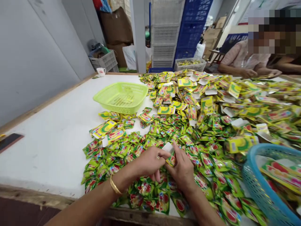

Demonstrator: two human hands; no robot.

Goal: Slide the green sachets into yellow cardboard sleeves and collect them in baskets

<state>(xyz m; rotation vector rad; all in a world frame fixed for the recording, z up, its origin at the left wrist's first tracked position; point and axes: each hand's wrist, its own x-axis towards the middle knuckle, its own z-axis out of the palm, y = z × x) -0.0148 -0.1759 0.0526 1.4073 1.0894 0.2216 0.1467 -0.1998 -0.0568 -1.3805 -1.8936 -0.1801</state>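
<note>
My right hand (pixel 182 166) grips a small printed carton (pixel 171 159), its white flap (pixel 167 147) standing up between my hands. Close against the carton is my left hand (pixel 151 161), fingers curled and thumb and forefinger pressed together at its open end; whatever they pinch is hidden. A gold bangle (pixel 114 185) circles my left wrist. Under and around both hands lie many green sachets (pixel 143 188) with red fruit pictures, loosely heaped. A few yellow-and-green cartons (pixel 105 128) lie beyond my left hand.
A light green basket (pixel 98 99) stands on the white table (pixel 58 135). At right front is a blue basket (pixel 250 175) holding cartons. Yellow cartons (pixel 207 105) are piled at back right, near another person (pixel 240 59). A phone (pixel 10 141) and mug (pixel 101 72) sit leftward.
</note>
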